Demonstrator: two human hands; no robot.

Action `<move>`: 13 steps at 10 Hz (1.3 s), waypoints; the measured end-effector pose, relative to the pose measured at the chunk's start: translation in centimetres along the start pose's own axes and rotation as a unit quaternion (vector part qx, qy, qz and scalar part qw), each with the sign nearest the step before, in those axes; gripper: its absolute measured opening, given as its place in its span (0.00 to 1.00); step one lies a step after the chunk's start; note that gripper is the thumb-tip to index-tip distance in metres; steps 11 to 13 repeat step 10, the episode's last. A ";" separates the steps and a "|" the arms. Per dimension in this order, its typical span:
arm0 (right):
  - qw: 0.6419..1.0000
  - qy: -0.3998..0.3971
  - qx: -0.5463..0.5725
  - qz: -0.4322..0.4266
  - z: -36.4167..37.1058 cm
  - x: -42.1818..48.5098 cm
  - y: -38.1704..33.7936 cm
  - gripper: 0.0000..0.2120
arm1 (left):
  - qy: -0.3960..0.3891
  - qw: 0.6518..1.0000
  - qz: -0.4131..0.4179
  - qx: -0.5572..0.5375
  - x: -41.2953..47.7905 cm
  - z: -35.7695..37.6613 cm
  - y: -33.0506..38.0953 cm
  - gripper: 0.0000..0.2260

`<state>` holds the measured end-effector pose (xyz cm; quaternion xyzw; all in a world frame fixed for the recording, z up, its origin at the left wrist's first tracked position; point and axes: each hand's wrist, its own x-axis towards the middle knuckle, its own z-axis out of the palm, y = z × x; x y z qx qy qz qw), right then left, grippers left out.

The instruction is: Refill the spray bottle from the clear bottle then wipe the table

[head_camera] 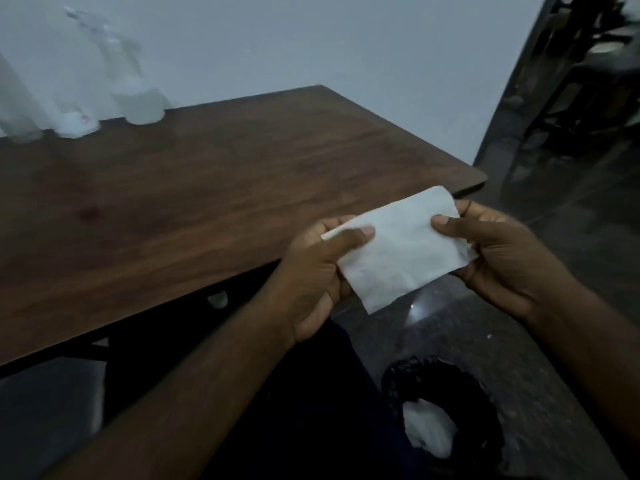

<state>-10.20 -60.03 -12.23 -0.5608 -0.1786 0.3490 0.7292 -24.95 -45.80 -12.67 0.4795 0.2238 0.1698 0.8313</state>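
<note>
At centre right, off the table (214,174) edge, a white paper towel (398,247) is being pinched by left hand (318,271) and right hand (498,251). Spray bottle (135,81) is standing upper left; wiping is likely being readied, needing towel lowered flat.

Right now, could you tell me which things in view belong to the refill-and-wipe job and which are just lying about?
Job:
spray bottle
clear bottle
white tissue, held by left hand and right hand
table

Lying about:
black-lined bin
small white item
</note>
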 end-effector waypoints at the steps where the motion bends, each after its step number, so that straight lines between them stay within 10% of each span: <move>1: 0.997 0.069 -0.039 0.004 -5.1 -0.4 1.7 0.08 | 0.010 0.998 -0.011 0.061 1.8 1.7 -4.7 0.24; 4: 0.964 0.220 -0.117 0.095 -20.3 -1.7 13.6 0.04 | -0.045 0.928 -0.128 0.348 9.9 6.7 -19.0 0.13; 7: 0.896 0.281 -0.262 0.222 -26.0 -2.8 28.9 0.06 | -0.172 0.706 -0.207 0.656 15.3 6.9 -33.3 0.16; 9: 0.873 0.283 -0.267 0.295 -27.7 -2.8 34.6 0.11 | -0.219 0.628 -0.229 0.711 16.9 5.1 -36.3 0.12; 13: 0.846 0.284 -0.291 0.345 -28.0 -2.9 36.2 0.12 | -0.218 0.605 -0.250 0.724 17.8 4.5 -36.6 0.13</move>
